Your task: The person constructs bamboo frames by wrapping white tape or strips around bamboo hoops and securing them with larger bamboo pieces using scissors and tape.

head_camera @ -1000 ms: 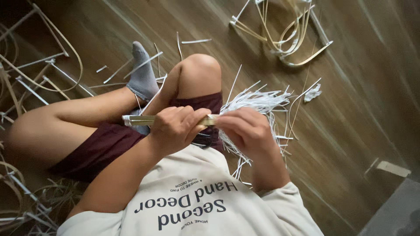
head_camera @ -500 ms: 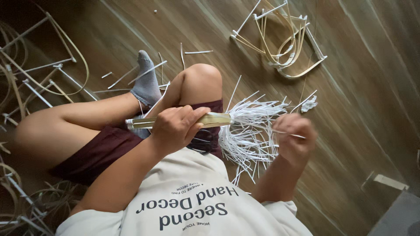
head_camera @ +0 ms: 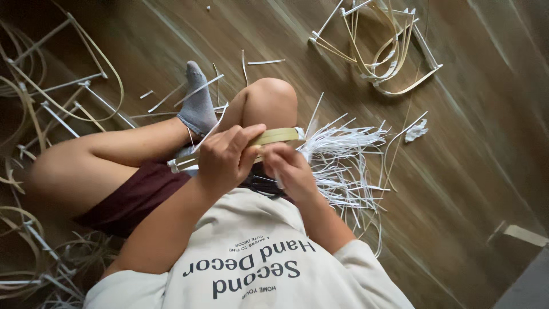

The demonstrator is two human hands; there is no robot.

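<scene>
Your left hand (head_camera: 226, 157) wraps the bamboo strip (head_camera: 240, 149), so its middle is hidden from you. Your right hand (head_camera: 289, 169) covers whatever its fingers pinch beneath the strip; you cannot tell what. The dark thing (head_camera: 264, 184) on your lap lies mostly under both hands. The hoops (head_camera: 34, 109) run off the left edge. The pale block (head_camera: 523, 234) is cut off at right.
</scene>
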